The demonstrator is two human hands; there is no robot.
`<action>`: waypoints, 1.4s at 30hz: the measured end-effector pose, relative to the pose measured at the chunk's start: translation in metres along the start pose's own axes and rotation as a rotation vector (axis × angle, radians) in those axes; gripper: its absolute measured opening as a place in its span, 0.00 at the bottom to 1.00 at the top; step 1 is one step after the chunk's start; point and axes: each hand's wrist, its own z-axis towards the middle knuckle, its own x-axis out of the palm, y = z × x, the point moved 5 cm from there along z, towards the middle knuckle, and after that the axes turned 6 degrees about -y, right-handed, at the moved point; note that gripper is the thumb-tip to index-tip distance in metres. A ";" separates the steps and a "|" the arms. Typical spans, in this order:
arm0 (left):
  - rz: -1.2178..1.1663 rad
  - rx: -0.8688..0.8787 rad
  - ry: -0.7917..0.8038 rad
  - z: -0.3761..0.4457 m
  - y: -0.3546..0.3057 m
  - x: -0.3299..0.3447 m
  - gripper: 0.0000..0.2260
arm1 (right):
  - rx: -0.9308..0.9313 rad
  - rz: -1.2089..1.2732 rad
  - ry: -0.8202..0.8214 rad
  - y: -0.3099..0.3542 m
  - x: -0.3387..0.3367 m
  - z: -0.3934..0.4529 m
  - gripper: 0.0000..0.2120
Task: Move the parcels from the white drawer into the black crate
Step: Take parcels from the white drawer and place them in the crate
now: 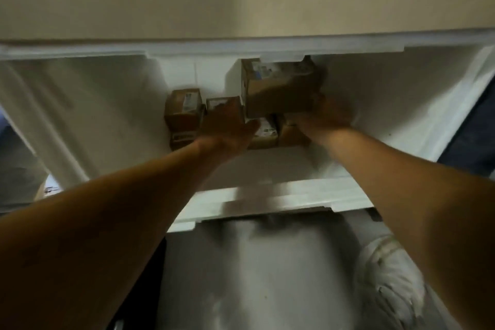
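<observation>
Right hand [325,115]: grips the right side of the large cardboard parcel [278,88], raised above the others. Left hand [227,126]: fingers extended, resting on a small parcel [223,104]. Further small parcels: far left [183,108], near centre [265,131]. All inside the white drawer [107,104].

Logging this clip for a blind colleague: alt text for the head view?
Both hands reach into a white drawer of brown parcels: the right hand holds a large parcel, and the left hand rests on a smaller parcel.
</observation>
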 end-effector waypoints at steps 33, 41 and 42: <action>-0.820 -0.321 -0.225 -0.125 0.027 -0.123 0.05 | 0.142 0.556 0.159 0.058 -0.047 -0.139 0.22; -0.815 -0.276 -0.092 -0.211 0.045 -0.203 0.14 | 0.048 0.412 0.361 0.115 -0.093 -0.233 0.17; -0.816 -0.281 -0.090 -0.218 0.047 -0.211 0.14 | 0.038 0.427 0.360 0.120 -0.095 -0.241 0.15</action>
